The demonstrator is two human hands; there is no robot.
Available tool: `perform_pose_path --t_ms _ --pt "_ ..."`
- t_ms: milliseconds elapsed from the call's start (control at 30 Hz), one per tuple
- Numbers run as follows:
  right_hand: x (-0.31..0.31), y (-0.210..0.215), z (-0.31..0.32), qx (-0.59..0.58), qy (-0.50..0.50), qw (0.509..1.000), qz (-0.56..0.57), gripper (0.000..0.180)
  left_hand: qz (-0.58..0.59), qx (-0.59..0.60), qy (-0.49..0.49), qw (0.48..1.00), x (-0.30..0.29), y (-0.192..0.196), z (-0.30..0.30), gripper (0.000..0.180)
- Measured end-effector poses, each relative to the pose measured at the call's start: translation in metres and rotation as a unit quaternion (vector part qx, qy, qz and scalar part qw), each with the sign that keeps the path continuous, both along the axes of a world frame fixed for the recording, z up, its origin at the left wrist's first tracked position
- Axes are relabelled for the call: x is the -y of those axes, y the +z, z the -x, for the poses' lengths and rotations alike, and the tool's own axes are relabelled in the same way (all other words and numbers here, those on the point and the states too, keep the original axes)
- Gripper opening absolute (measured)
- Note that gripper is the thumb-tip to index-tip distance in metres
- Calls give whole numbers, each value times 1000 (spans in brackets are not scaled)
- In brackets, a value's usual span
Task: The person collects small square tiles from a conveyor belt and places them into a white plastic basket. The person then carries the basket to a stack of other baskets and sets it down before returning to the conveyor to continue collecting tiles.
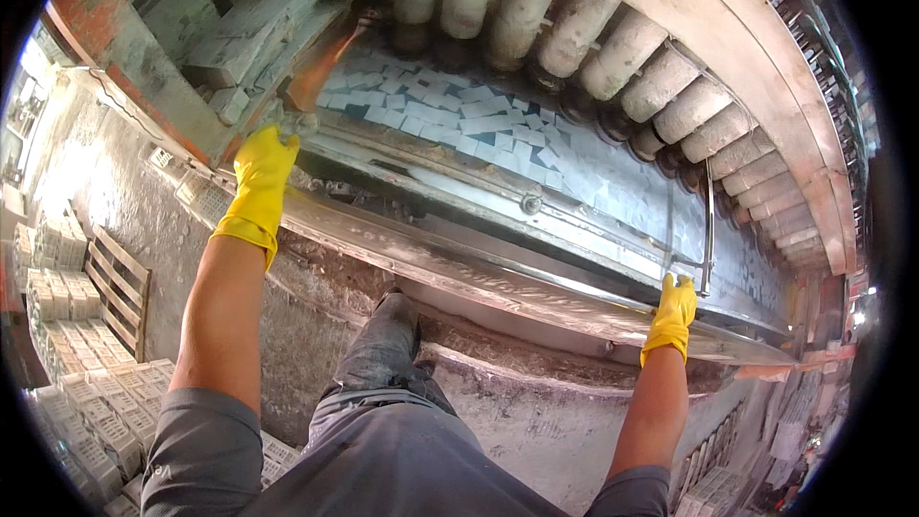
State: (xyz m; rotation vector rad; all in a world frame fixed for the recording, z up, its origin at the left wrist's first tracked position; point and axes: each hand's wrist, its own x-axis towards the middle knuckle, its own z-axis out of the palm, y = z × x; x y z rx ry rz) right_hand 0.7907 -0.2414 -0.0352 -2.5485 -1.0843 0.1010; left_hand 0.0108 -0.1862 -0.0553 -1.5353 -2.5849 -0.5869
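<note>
Both my hands wear yellow rubber gloves and are set wide apart along a long metal panel (459, 273) at the front of a big machine. My left hand (260, 177) is closed at the panel's left end, by the machine's frame. My right hand (670, 316) is closed on the panel's upper edge toward its right end, just below a thin upright metal rod frame (708, 230). Behind the panel runs a metal rail (531, 203). Beyond it, many pale flat rectangular pieces (469, 115) lie on a wet-looking bed (603, 196).
A row of thick cylinders (522, 10) hangs over the bed beneath a curved-looking beam (766, 67). An orange-brown strip (316, 72) leans near my left hand. Stacked pale bundles (96, 364) and a wooden pallet (117, 292) stand at left. A ledge (517, 354) runs by my legs.
</note>
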Motion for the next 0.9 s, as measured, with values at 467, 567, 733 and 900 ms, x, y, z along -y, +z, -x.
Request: perform_pose_path --t_ms 467,567,733,900 --pt "-6 9 14 -25 -18 999 16 53 16 25 -3 1000 1 3 6 49" --pt "-6 13 15 -32 -23 999 22 53 16 17 -6 1000 0 4 4 51" --pt "-6 7 6 -40 -20 999 5 54 12 23 -2 1000 -2 0 8 53" --pt "-7 3 5 -35 -23 999 -2 54 21 5 -4 1000 -1 5 4 54"
